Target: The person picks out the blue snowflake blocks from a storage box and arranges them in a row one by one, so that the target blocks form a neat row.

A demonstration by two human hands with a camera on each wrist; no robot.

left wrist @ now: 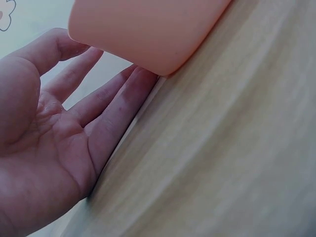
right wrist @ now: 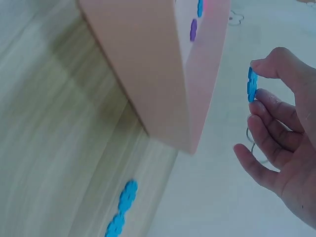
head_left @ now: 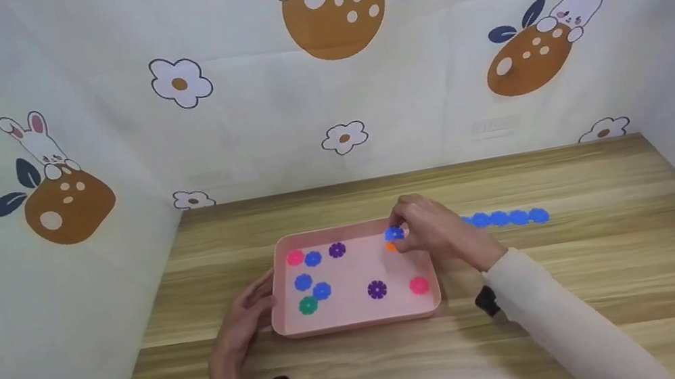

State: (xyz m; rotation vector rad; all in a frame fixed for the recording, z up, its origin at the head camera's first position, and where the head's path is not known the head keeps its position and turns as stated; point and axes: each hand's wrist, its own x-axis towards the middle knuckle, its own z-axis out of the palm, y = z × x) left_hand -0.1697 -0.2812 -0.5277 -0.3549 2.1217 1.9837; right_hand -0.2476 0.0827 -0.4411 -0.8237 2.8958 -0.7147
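Observation:
My right hand (head_left: 430, 229) pinches a blue snowflake disc (right wrist: 252, 85) between thumb and fingers, raised over the right back corner of the pink tray (head_left: 360, 324). Below the held disc, an orange disc (head_left: 391, 247) shows partly. At the tray's left side, my left hand (head_left: 244, 322) has its fingers against the outer wall, mostly straight, as the left wrist view shows. Inside the tray lie several loose discs: blue ones (head_left: 303, 282), purple ones (head_left: 377, 290), pink ones (head_left: 419, 285) and a green one (head_left: 308, 305).
To the right of the tray, a row of blue discs (head_left: 519, 217) lies on the wooden table (head_left: 369, 376), partly hidden behind the right hand. A patterned curtain (head_left: 257, 120) rises at the table's back edge.

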